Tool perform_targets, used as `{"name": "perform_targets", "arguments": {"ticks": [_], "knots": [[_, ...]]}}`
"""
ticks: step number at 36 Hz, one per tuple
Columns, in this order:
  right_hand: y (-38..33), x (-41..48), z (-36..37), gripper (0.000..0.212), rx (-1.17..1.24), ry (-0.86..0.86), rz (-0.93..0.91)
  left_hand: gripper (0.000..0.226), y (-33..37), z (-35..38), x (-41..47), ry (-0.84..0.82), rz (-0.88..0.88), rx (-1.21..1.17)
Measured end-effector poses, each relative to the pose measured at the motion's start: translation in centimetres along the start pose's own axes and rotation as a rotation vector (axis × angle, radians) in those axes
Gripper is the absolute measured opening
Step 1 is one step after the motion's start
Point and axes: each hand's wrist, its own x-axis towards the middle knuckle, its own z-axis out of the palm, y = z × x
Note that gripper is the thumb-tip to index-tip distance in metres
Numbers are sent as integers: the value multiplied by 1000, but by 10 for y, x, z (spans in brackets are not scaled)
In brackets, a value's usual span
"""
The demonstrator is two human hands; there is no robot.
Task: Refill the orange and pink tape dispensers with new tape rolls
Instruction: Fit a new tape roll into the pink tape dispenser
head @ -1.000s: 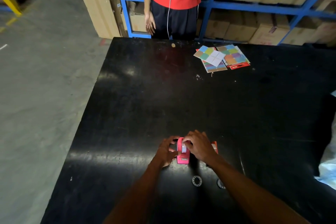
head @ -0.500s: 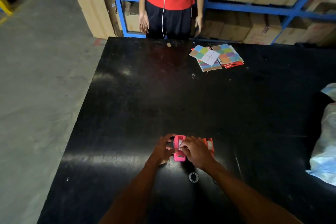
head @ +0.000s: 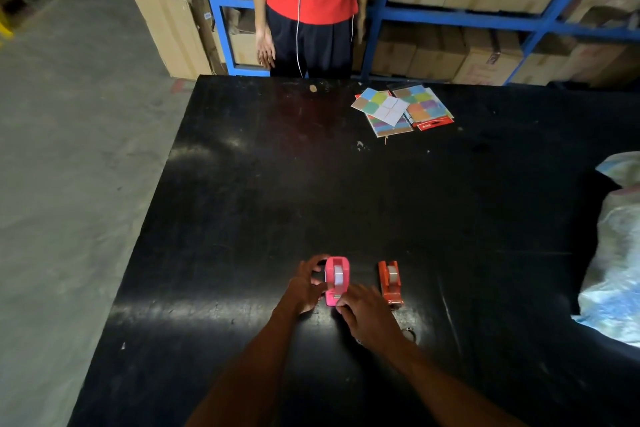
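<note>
Two dispensers stand on the black table, each with a roll seated.
The left hand curls against the pink dispenser from its left; the right hand pinches at its near cutter end. The orange dispenser stands just right of the pink, untouched. Coloured cards lie far beyond it.

The pink tape dispenser stands upright on the black table near its near edge, a pale tape roll seated in its cradle, cutter end toward that edge. Just to its right, apart, the smaller orange tape dispenser stands parallel, also loaded with a roll.
</note>
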Motion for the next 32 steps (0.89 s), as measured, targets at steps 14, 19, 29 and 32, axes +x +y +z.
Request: {"name": "perform_targets", "arguments": {"ticks": [14,19,29,32], "knots": [[3,0,25,24,-63,77,63,63,6,0,-3,0,-13,-78],[2,7,30,22,-102,72,103,63,3,1,-1,-22,-44,-122],[-1,9,29,20,-168,66,112,65,1,2,0,3,-40,-64],[-2,8,29,19,-187,68,118,63,1,3,0,1,-43,-36]]}}
